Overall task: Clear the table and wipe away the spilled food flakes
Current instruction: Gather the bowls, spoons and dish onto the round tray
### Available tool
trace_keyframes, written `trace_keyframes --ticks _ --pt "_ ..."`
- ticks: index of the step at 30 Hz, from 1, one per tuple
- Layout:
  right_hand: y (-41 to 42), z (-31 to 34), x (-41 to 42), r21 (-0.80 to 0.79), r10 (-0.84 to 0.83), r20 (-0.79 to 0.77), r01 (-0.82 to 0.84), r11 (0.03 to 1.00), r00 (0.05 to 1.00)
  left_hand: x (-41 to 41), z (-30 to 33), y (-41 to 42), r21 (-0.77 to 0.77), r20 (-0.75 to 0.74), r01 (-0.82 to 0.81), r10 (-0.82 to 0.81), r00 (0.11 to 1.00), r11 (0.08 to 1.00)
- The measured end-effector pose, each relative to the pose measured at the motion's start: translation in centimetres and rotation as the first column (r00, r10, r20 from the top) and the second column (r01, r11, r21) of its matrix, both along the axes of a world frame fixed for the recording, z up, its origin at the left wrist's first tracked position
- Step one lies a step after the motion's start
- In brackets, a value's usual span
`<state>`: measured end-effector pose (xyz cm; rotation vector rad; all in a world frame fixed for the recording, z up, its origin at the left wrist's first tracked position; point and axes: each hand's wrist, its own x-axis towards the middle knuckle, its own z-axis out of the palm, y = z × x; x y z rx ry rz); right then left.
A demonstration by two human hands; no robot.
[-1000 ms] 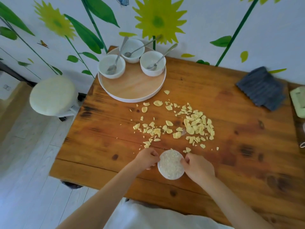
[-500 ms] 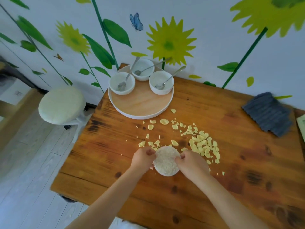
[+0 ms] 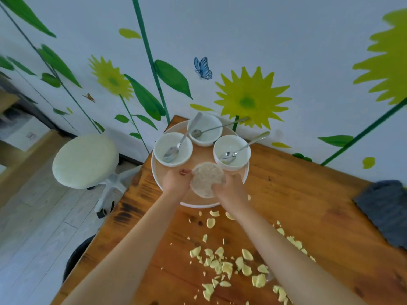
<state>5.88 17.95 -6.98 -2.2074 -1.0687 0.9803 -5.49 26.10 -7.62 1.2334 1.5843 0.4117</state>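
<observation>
**Bowl going onto the tray**

You are holding the rice-filled bowl [image 3: 207,182] from both sides, left hand [image 3: 176,181] and right hand [image 3: 231,190] each curled on its rim, keeping it level over the round tray [image 3: 158,186] at frame centre, probably just touching down. Flakes [image 3: 226,267] are waiting lower on the table [image 3: 308,216].

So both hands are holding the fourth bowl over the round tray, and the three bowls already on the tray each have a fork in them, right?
Not forks: the head view shows a spoon in each of the three bowls. Otherwise right: the left hand and right hand hold the fourth bowl over the round tray.
</observation>
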Motion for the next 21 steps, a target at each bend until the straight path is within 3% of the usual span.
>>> trace_keyframes --ticks 4,10,12,14,16,18,21 --pt "1.8 -2.2 0.7 0.013 -0.045 -0.070 0.046 0.999 0.997 0.6 -1.2 1.4 0.000 -0.064 0.006 -0.006 0.998 1.000" --pt "1.7 -2.8 1.3 -0.046 -0.043 -0.063 0.040 0.998 0.997 0.8 -2.7 1.1 -0.108 -0.018 -0.021 0.019 1.000 0.994" --pt "0.9 -2.6 1.5 0.018 -0.039 -0.069 0.040 0.999 0.997 0.7 -2.9 0.8 -0.140 -0.012 -0.012 0.010 1.000 0.990" --pt "-0.4 -2.2 2.0 0.183 -0.135 -0.068 0.145 0.972 0.988 0.4 -2.7 0.4 -0.160 0.035 -0.025 0.031 0.999 0.987" --pt "-2.3 -2.2 2.5 0.301 -0.313 0.003 0.297 0.906 0.950 0.0 -2.2 -0.6 -0.145 0.091 -0.064 0.078 0.993 0.987" --pt "-4.5 -3.0 2.7 0.308 -0.412 0.119 0.361 0.881 0.903 -0.4 -1.6 -2.0 -0.104 0.127 -0.105 0.118 0.985 0.989" --pt "-7.9 -4.5 2.5 0.222 -0.243 0.308 0.178 0.959 0.920 -0.7 -0.5 -4.9 -0.103 0.200 -0.095 0.114 0.973 0.990"
